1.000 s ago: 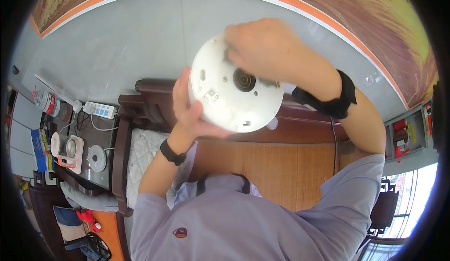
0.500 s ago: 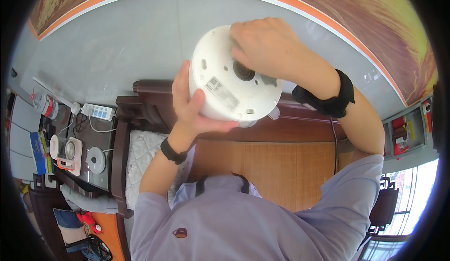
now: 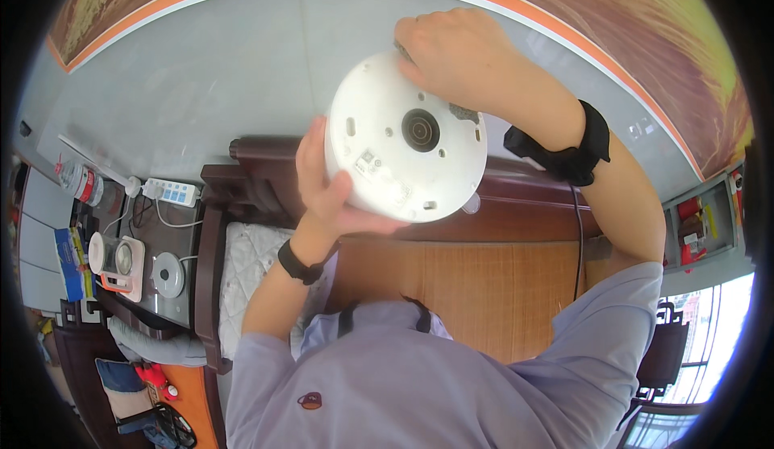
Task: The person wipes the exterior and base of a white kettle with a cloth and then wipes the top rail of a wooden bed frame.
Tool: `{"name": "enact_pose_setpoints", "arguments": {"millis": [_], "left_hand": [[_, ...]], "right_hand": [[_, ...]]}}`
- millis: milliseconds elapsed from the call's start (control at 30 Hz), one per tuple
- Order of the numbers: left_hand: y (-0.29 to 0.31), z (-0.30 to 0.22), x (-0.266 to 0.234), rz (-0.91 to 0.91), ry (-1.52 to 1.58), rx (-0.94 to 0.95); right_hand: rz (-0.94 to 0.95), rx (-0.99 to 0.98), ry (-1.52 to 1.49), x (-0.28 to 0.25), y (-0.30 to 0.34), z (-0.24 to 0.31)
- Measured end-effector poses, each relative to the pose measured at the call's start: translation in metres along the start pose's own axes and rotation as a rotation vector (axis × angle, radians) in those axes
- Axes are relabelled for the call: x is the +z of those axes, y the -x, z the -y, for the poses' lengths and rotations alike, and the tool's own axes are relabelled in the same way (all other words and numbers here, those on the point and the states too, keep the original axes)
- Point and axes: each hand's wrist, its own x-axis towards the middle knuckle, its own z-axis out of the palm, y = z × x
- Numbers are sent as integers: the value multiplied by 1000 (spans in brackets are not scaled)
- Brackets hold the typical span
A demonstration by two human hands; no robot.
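Cupping round white base (image 3: 415,173), left fingers (image 3: 310,159) spread

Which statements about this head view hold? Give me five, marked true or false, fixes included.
1. The left hand holds the white round appliance. True.
2. The right hand hangs below the appliance. False: it is over the upper right edge, fingers curled, with something grey showing beneath.
3. The appliance's dark round centre is in plain view. True.
4. The power strip lies right of the appliance. False: it is to the left.
5. Both wrists wear black bands. True.
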Motion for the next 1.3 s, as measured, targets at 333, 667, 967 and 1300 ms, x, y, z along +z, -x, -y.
{"name": "enact_pose_setpoints", "arguments": {"millis": [333,667,967,1300], "left_hand": [[-1,-4,4,15,42,-198],[-4,-14,18,-143,14,-65],[-6,-17,20,-74,17,18],[-7,-18,14,75,-118,-22]], "right_hand": [[150,-142,-291,-31,13,61],[89,-142,-274,-33,85,62],[-126,-55,-221,-17,68,58],[-135,-3,-244,-21,62,70]]}}
